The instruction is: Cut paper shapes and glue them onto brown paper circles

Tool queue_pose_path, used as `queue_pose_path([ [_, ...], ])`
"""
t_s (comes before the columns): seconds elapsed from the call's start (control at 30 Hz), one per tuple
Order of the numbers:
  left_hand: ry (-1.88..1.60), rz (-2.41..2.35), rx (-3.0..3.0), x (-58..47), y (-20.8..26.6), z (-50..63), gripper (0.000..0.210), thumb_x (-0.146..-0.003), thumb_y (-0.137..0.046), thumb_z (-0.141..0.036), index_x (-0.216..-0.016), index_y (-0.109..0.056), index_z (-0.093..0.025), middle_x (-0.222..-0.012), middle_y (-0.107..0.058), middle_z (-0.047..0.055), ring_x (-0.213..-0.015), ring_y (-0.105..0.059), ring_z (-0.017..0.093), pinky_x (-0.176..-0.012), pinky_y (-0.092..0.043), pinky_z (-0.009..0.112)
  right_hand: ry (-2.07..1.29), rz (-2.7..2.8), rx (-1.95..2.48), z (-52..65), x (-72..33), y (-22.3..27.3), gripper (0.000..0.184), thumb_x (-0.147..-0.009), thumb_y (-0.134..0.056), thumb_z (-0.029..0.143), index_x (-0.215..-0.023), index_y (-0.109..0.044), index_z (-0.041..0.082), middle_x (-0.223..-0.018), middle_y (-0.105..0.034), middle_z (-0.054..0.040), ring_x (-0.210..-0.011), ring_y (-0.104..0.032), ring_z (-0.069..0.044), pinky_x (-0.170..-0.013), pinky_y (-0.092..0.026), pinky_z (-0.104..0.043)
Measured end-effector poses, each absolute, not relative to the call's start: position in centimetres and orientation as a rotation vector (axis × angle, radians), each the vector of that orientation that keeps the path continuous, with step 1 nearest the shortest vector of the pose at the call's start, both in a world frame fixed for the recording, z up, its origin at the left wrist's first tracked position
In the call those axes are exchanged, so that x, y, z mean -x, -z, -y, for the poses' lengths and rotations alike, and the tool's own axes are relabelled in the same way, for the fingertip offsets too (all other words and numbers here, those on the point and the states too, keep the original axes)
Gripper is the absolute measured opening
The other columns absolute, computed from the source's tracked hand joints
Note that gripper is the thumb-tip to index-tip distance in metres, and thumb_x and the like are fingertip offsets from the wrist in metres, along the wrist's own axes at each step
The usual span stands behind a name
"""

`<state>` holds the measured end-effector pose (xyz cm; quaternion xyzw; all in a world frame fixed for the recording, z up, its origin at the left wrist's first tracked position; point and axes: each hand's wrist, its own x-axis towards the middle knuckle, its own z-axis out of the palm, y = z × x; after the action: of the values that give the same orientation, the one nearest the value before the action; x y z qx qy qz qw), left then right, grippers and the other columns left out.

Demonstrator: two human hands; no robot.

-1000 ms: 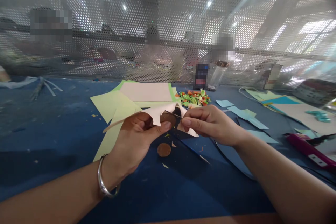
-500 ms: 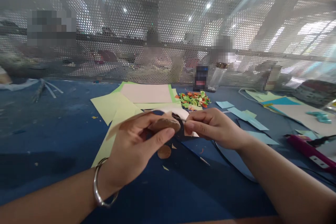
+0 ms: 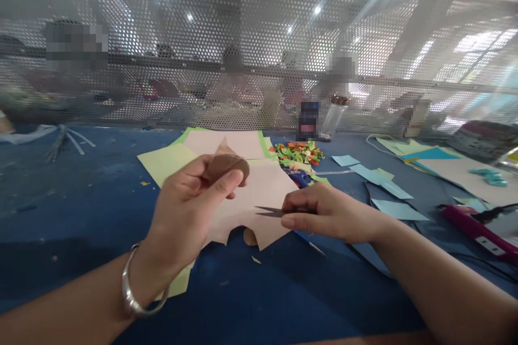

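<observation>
My left hand (image 3: 190,199) pinches a brown round piece (image 3: 229,166) between thumb and fingers, raised above the table. A pale paper point (image 3: 224,145) sticks up behind that piece. In my right hand (image 3: 324,213) is a pair of small scissors (image 3: 269,211), blades apart and pointing left; their handles are mostly hidden by my fingers. Below both hands lies a pale pink paper sheet (image 3: 263,188) with a curved notch cut in its near edge. A second brown disc (image 3: 250,237) shows partly in that notch.
Yellow-green sheets (image 3: 168,160) lie at the left. Colourful paper scraps (image 3: 299,153) are heaped behind the pink sheet, near a glass bottle (image 3: 335,116). Light blue paper pieces (image 3: 382,183) and a magenta power strip (image 3: 477,234) lie at right. A perforated metal screen (image 3: 267,27) stands behind.
My hands have moved apart, the left with the brown piece, leftward and up. The scissors are out of the paper. The pink sheet now lies on the table under my hands.
</observation>
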<state>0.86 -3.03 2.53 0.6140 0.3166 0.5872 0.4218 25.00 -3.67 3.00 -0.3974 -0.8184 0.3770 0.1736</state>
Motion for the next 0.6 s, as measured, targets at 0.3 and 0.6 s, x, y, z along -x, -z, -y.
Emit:
queue_pose_path([
  [0.3,-1.106,-0.85,-1.373,-2.1,-0.6,2.4,0.015,-0.087,-0.073,-0.031,-0.097,-0.069,-0.021,-0.09,-0.068,0.0,-0.086,-0.059,0.012,-0.072,-0.044,0.021,-0.763,2.051,1.095,4.2,-25.1,-2.8,0.037,-0.096,-0.057,0.049,-0.08,-0.062,0.016,-0.067,-0.045,0.0034,-0.06,-0.04,-0.009,-0.054,-0.031,-0.024],
  [0.6,-0.96,-0.744,-1.292,-2.5,-0.4,3.1,0.016,-0.087,-0.074,-0.034,-0.091,-0.064,-0.022,-0.086,-0.063,-0.003,-0.075,-0.057,0.01,-0.065,-0.047,0.019,-0.813,2.088,1.151,4.3,-24.6,-2.4,0.034,-0.096,-0.057,0.048,-0.083,-0.063,0.017,-0.066,-0.044,0.0042,-0.058,-0.041,-0.009,-0.052,-0.031,-0.023],
])
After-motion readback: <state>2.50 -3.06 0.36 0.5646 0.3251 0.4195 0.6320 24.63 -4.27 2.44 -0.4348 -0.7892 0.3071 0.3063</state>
